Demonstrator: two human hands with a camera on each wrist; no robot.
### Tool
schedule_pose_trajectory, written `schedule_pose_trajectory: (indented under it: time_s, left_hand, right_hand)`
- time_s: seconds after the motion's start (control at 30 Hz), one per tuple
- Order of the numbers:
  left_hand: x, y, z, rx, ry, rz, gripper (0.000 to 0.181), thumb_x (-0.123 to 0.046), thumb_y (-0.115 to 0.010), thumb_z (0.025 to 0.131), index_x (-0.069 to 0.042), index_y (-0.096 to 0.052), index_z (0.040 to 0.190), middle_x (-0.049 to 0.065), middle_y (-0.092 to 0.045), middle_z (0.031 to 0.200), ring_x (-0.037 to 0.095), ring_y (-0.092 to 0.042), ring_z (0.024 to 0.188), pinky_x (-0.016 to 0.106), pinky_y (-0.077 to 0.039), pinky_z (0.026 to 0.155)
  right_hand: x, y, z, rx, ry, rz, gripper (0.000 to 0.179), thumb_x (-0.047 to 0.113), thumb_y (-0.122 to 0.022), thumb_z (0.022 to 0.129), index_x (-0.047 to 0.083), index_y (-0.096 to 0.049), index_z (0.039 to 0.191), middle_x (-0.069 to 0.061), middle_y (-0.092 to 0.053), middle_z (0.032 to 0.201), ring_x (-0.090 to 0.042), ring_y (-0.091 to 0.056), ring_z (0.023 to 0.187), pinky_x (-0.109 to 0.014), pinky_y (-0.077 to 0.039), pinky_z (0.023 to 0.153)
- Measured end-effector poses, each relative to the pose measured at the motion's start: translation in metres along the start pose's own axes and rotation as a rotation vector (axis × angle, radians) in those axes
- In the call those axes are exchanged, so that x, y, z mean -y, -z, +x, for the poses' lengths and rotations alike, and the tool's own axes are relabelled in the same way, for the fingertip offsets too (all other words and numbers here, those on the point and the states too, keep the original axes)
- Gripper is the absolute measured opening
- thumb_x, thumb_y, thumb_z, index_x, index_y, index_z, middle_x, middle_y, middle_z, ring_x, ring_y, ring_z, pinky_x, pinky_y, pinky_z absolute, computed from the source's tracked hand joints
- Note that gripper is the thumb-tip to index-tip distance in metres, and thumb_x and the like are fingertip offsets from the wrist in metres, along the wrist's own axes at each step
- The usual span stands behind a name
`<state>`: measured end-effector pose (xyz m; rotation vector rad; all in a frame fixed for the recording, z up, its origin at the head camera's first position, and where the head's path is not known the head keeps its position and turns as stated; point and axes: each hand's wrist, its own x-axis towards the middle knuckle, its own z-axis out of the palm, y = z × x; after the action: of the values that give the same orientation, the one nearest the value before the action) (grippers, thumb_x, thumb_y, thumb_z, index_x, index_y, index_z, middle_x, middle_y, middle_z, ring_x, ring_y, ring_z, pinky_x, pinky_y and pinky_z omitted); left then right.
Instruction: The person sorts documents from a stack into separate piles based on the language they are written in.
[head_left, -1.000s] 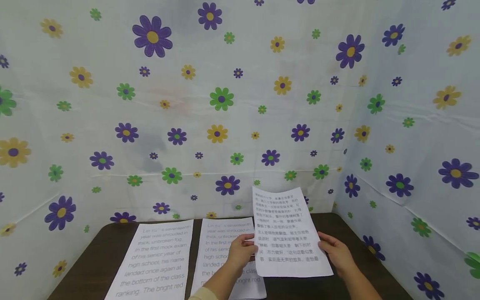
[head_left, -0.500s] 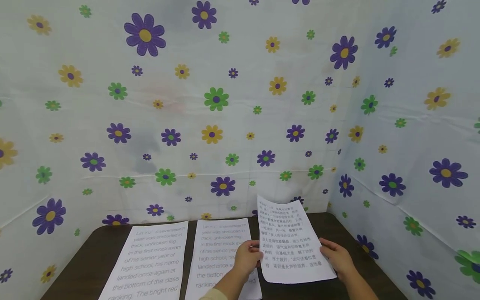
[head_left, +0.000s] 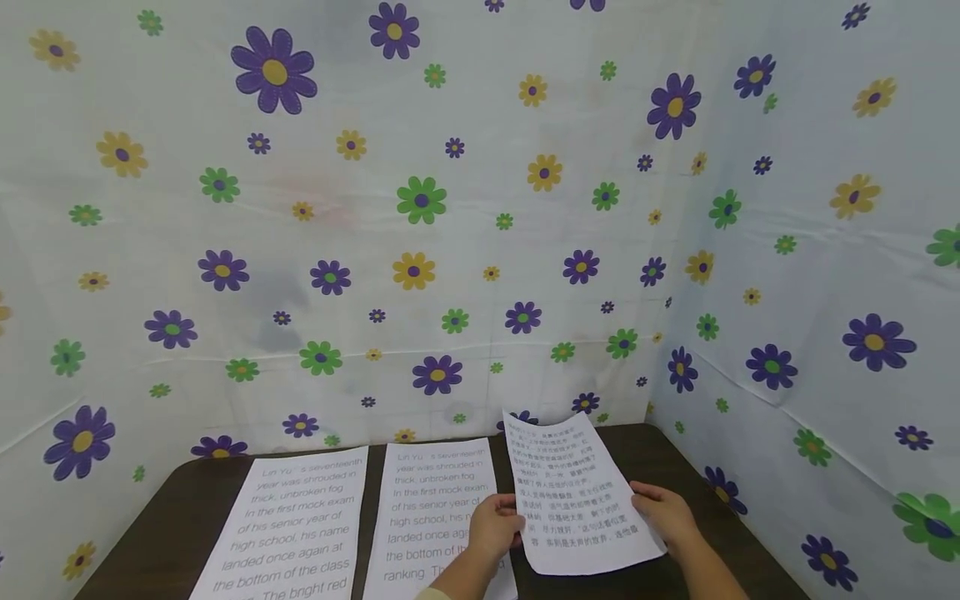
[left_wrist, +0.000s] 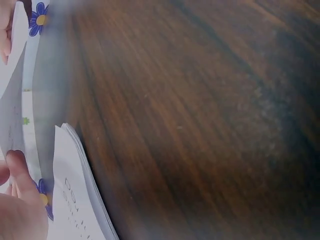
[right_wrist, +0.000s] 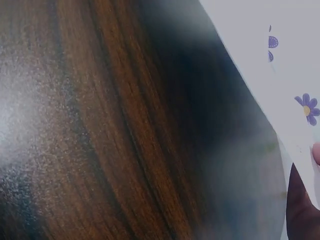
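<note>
A printed paper with several lines of Chinese text is held up between both hands at the right of the head view. Its lower edge bows and its top corners curl upward. My left hand pinches the left edge, in front of the middle English-text stack. On the opposite edge, my right hand grips the paper with thumb and fingers. Fingers of the left hand show at the paper in the left wrist view. Only part of the right hand shows in the right wrist view.
Another English-text stack lies at the left of the dark wooden table. A white cloth printed with flowers hangs behind the table and continues along the right side.
Both hands have lowered the Chinese-text paper slightly, and its top has tipped further back. The left hand has moved down with it. The head view has shifted slightly to the right.
</note>
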<state>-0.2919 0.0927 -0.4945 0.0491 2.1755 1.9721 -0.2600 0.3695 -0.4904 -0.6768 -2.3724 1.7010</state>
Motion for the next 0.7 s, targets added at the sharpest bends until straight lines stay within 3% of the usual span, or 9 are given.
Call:
schedule_pose_trajectory:
  time_s: [0.27, 0.53, 0.7]
  left_hand:
    - [0.003, -0.002, -0.002, 0.006, -0.013, -0.005, 0.039, 0.005, -0.064, 0.079, 0.008, -0.06, 0.118, 0.007, -0.067, 0.085, 0.013, -0.064, 0.067, 0.025, -0.057, 0.057]
    - [0.003, 0.001, -0.002, 0.104, 0.086, -0.004, 0.049, -0.001, -0.067, 0.081, 0.012, -0.053, 0.126, 0.009, -0.067, 0.089, 0.015, -0.068, 0.075, 0.027, -0.06, 0.065]
    - [0.0, 0.001, -0.009, 0.13, 0.091, 0.001, 0.052, -0.004, -0.065, 0.083, 0.014, -0.048, 0.129, 0.015, -0.064, 0.095, 0.022, -0.069, 0.084, 0.032, -0.061, 0.071]
  right_hand:
    - [0.001, -0.001, 0.001, 0.005, 0.004, -0.076, 0.042, 0.014, -0.059, 0.093, -0.007, -0.056, 0.13, -0.029, -0.063, 0.115, -0.018, -0.065, 0.078, -0.032, -0.055, 0.065]
    - [-0.003, -0.002, 0.009, -0.007, 0.008, -0.169, 0.04, 0.015, -0.059, 0.093, -0.008, -0.059, 0.126, -0.033, -0.06, 0.121, -0.023, -0.063, 0.085, -0.032, -0.051, 0.068]
    - [-0.005, -0.003, 0.01, -0.006, -0.002, -0.238, 0.041, 0.017, -0.056, 0.095, -0.01, -0.057, 0.126, -0.035, -0.056, 0.127, -0.037, -0.061, 0.1, -0.047, -0.051, 0.082]
